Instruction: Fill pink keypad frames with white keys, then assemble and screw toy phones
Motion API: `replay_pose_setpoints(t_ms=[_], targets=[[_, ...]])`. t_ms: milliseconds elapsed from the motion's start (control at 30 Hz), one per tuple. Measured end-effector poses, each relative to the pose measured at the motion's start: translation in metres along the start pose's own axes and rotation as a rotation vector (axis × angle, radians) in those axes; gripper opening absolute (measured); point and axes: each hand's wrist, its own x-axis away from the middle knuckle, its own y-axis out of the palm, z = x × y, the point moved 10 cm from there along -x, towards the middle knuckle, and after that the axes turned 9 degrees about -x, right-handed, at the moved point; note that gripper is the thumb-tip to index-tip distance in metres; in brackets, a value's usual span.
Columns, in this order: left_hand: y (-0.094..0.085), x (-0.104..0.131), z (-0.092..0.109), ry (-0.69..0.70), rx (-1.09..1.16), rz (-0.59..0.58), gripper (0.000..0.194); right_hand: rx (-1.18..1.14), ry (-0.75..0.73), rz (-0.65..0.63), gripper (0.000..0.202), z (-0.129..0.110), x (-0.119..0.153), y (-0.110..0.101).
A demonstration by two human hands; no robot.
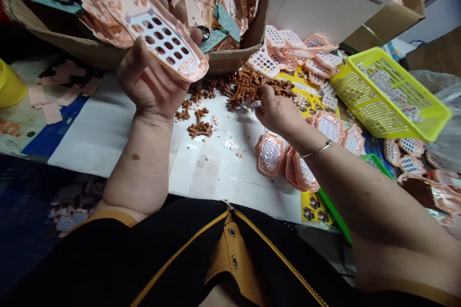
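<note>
shell, pink (197,64), tilted, raised in the left hand (154,76); thumb along the near edge, fingers wrapped behind, a firm grasp. white insert seated in it, rows of rounded openings. right hand (281,110) well to the right and lower, at the near edge of a heap of brown pieces (248,88); fingers partly curled, tips hidden, cannot tell whether it grips one. containers, left to right: yellow tub (10,86), contents out of sight; big cardboard box (230,61), worn rim, just behind the left hand, full of pink casings, green circuit boards and thin wires; bright yellow slatted basket (374,110) at far right, many small pale pieces inside. materials, same direction: flat pink strips (52,112), loosely scattered; small brown cluster (200,127), glossy, bone-like, knobbed ends, on the white table surface (205,172), pale crumbs close by; pile of pink shells (264,63) with white perforated inserts, past the brown heap; upright lone shell (270,153) lying near the right forearm, its insert shiny and ring-patterned; metal bangle (317,150), thin, smooth, on the right wrist.
</note>
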Motion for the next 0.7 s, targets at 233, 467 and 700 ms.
replay_pose_setpoints(t_ms=[233,467,700], targets=[[0.025,0.006,-0.023,-0.053,0.017,-0.184,0.052,-0.897,0.091,0.203,0.053,0.050,0.001,-0.035],[0.061,0.030,-0.068,-0.247,0.126,-0.427,0.064,-1.414,0.028,0.286,0.024,0.043,0.032,-0.049],[0.073,0.051,-0.105,-0.465,0.111,-0.512,0.080,-1.396,-0.033,0.287,0.028,0.028,0.045,-0.050]])
